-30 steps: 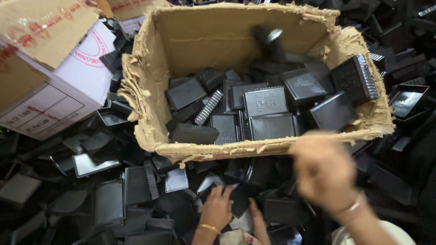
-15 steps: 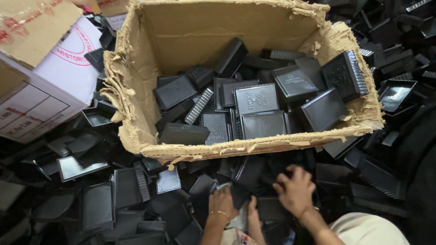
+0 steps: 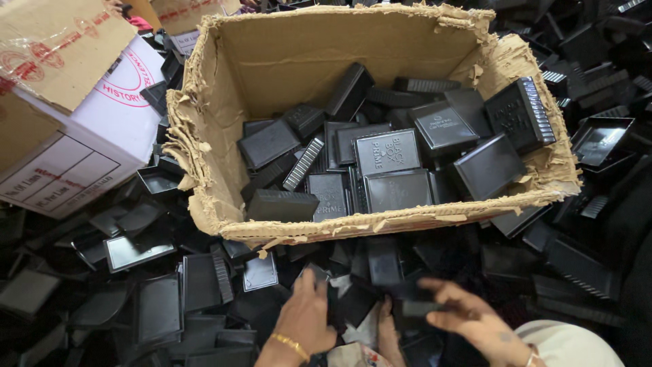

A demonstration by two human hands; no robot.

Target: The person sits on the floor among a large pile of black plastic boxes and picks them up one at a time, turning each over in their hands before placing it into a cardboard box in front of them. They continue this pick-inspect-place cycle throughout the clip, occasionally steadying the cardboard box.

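While the white box with red and black print sits at the far left under a brown flap, loose black lids and trays lie heaped all over the floor in front of it. Next comes the torn carton, its rim ragged, holding a jumble of black cases, some flat, some on edge against the back wall. Below its front edge the left hand, a gold bangle at the wrist, rests palm down in the pile with fingers curled onto a black piece; whether it grips that piece I cannot tell. Just to the right, the right hand has come down from where it blurred near the carton's front rim a second ago, and now its fingers pinch a small black part low over the heap, close to the left hand. Both hands have thus gathered at the pile, clear of the carton, which points to picking and fitting pieces there. Farther right, more trays spill past the carton's side.
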